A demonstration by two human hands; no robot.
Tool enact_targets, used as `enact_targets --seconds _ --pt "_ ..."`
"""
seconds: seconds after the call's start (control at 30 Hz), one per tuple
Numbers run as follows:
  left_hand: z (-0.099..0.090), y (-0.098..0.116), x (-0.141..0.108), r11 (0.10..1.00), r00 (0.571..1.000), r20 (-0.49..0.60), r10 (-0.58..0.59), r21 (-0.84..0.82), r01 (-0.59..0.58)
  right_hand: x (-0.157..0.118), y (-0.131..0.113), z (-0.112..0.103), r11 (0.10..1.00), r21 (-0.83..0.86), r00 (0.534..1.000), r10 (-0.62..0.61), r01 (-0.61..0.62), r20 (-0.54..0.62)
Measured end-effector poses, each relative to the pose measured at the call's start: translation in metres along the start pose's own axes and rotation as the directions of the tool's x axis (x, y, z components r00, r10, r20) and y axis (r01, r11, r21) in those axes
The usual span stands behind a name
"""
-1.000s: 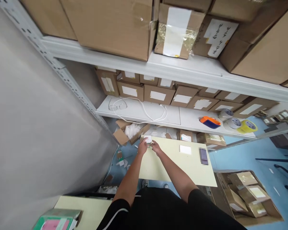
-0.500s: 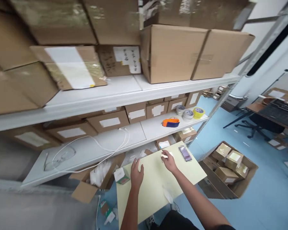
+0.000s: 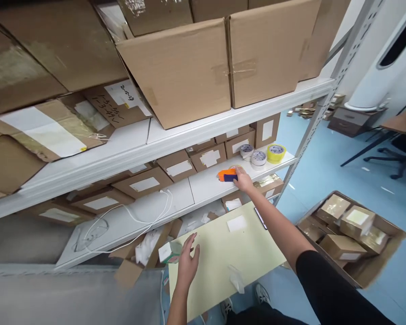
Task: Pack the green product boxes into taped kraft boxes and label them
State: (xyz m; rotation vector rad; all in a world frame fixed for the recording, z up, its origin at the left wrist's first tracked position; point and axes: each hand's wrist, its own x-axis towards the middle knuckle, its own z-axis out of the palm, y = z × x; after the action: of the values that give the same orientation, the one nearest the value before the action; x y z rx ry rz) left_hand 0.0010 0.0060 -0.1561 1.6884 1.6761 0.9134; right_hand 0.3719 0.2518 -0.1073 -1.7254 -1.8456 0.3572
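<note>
My right hand point(image 3: 242, 179) reaches out to the middle shelf and closes round the right end of an orange and dark blue tape dispenser point(image 3: 227, 174). Part of the dispenser is hidden behind my fingers. Over the left part of the pale yellow table point(image 3: 219, 271), my left hand point(image 3: 188, 261) is open and holds nothing, its fingers apart. Just left of it stands a small white and green box point(image 3: 169, 253). On the tabletop lie a white paper slip point(image 3: 237, 224) and a clear plastic bag point(image 3: 236, 279). A phone point(image 3: 260, 217) lies partly hidden by my right forearm.
Tape rolls point(image 3: 258, 159) sit on the shelf point(image 3: 172, 194) right of the dispenser. A white cable point(image 3: 135, 216) trails along that shelf. Large cartons point(image 3: 179, 72) fill the shelf above. An open carton point(image 3: 382, 271) with small boxes stands on the floor at right.
My right hand has moved from the paper slip up to the shelf and taken hold of the tape dispenser. My left hand stays open near the small box. The view has shifted.
</note>
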Motion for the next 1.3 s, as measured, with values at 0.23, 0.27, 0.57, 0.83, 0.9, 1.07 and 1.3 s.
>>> enact_targets --seconds 0.23,0.27,0.57,0.83,0.9,1.07,1.3 --pt "-0.006 0.023 -0.028 0.998 0.995 -0.078 -0.055 0.032 0.058 0.011 -0.008 0.000 0.987 -0.155 0.996 -0.038 0.051 0.087" --pt "-0.006 0.027 -0.030 0.998 0.995 -0.085 -0.055 0.039 0.059 0.008 -0.012 -0.001 0.987 -0.138 0.994 -0.068 0.079 0.084" --pt "0.006 0.045 -0.033 0.999 0.991 -0.131 -0.014 0.034 0.019 -0.070 -0.060 0.002 0.939 0.040 0.937 -0.335 0.341 -0.102" --pt "0.031 0.069 -0.054 1.000 0.996 -0.083 -0.014 0.023 0.015 -0.203 0.000 0.061 0.984 0.080 0.986 -0.164 0.160 0.039" --pt "0.035 0.070 -0.064 0.999 0.996 -0.086 -0.030 0.023 0.032 -0.236 0.025 0.076 0.996 0.054 0.992 -0.082 0.077 0.100" --pt "0.044 0.062 -0.097 0.995 0.992 -0.087 -0.092 0.029 0.095 -0.298 0.088 0.099 0.995 -0.076 0.966 0.080 -0.063 0.245" --pt "0.061 0.042 -0.145 0.976 0.973 -0.074 -0.218 0.010 0.220 -0.346 0.160 0.106 0.918 -0.328 0.827 0.358 -0.225 0.433"
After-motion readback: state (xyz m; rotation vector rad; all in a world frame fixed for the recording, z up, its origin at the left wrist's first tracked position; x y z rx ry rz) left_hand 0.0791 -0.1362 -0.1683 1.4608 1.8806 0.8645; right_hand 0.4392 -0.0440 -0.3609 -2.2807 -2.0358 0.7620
